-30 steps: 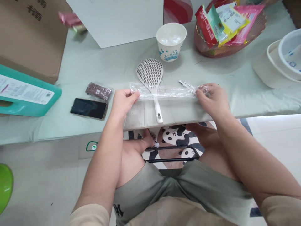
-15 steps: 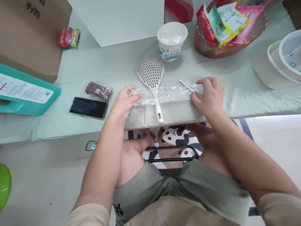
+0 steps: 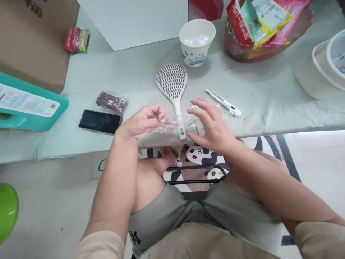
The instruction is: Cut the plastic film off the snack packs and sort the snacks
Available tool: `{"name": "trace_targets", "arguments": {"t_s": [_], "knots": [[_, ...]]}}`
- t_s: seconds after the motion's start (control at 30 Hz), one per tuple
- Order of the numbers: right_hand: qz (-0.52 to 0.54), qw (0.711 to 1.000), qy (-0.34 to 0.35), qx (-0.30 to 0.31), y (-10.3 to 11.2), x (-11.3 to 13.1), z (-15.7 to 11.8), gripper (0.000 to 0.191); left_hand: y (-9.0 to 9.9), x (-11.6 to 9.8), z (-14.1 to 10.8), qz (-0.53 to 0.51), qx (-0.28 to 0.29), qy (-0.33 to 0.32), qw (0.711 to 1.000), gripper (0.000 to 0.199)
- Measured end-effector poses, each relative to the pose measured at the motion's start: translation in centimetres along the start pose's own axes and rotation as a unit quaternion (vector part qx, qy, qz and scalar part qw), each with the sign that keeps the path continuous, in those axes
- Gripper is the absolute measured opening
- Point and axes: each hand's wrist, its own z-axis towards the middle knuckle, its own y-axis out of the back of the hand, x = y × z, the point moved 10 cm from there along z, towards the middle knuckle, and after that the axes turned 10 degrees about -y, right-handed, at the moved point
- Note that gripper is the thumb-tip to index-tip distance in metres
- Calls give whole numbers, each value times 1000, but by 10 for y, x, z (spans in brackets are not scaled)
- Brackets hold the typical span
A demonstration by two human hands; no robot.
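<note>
My left hand (image 3: pixel 147 121) pinches one end of a crumpled clear plastic wrapper (image 3: pixel 168 126) near the table's front edge. My right hand (image 3: pixel 211 124) hovers over the wrapper's other part with fingers spread and nothing gripped. Between the hands lies a grey-white slotted skimmer (image 3: pixel 172 81), its perforated head pointing away from me and its handle among the plastic. Just beyond my right hand, a white utility knife (image 3: pixel 223 102) rests on the cloth, partly beside the plastic.
A paper cup (image 3: pixel 196 48) stands behind the skimmer. To the right are a basket of snack packets (image 3: pixel 234 45) and white tubs (image 3: pixel 309 79). On the left lie a phone (image 3: pixel 100 121), a brown packet (image 3: pixel 111 102), a red packet (image 3: pixel 76 40), a teal container (image 3: pixel 58 108) and a cardboard box (image 3: pixel 37 46).
My right hand has moved left, off the far end of the wrapper, uncovering the utility knife. The wrapper has bunched up, and my left hand has closed on its end.
</note>
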Motion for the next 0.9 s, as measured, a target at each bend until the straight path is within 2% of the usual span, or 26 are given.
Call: {"name": "trace_targets", "arguments": {"t_s": [0.1, 0.17, 0.2, 0.27, 0.33, 0.4, 0.47, 0.57, 0.7, 0.8, 0.9], "knots": [[17, 999, -13, 45, -8, 0, 2, 67, -10, 1, -6, 1, 67, 18, 998, 45], [26, 996, -22, 85, -14, -1, 2, 61, -14, 2, -9, 1, 93, 26, 995, 49], [29, 994, -26, 105, -17, -2, 2, 56, -11, 2, -9, 2, 85, 26, 996, 50], [29, 990, -32, 136, -20, -4, 1, 45, 3, 0, -6, 10, 23, 8, 1000, 47], [24, 986, -51, 154, -20, -8, 0, 34, 26, 0, -2, 24, -73, -25, 997, 36], [14, 981, -92, 172, -20, -16, -3, 25, 51, -1, 1, 75, -172, -72, 980, 26], [8, 971, -144, 192, -20, -23, -6, 16, 71, -8, 2, 166, -251, -130, 945, 23], [42, 948, -206, 240, -24, -28, -10, 9, 84, -9, 4, 151, -314, -176, 920, 31], [175, 894, -285, 300, -31, -38, -14, 19, 95, -8, 0, 54, -385, -180, 903, 34], [272, 867, -332, 255, -23, -58, -12, 33, 105, -6, -5, 30, -414, -163, 895, 32], [298, 872, -366, 133, -3, -89, -8, 41, 114, 2, -6, -14, -419, -144, 897, 36]]}}
